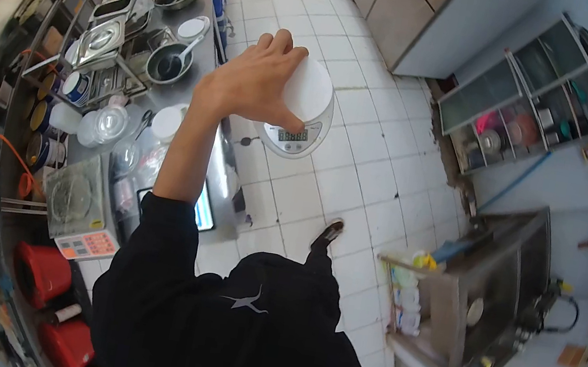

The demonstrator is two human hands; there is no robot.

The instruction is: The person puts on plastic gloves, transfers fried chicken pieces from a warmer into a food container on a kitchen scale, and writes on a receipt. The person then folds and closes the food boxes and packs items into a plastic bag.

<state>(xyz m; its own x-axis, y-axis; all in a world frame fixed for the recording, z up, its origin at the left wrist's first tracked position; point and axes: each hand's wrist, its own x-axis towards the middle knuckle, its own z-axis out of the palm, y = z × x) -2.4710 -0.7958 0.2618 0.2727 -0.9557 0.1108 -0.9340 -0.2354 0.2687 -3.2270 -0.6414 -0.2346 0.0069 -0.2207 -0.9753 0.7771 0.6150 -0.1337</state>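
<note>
My left hand (261, 77) reaches out over the floor, palm down, gripping a white digital kitchen scale (291, 144) from above. Its fingers curl over the far side of the scale's round white platform (309, 91), and the thumb lies near the display. Dark digits show on the small screen (292, 136), too small to read surely. Under the scale only floor tiles show, so it appears held in the air. My right hand is out of the picture.
At left, a steel counter (225, 199) bears a pan (170, 63), lidded containers, a lit tablet (205, 207) and a larger scale (77, 202). Red bins (42, 273) stand below left. To the right are a steel sink (501, 296) and a glass-door cabinet (527, 90). White tiles (291, 199) cover the floor.
</note>
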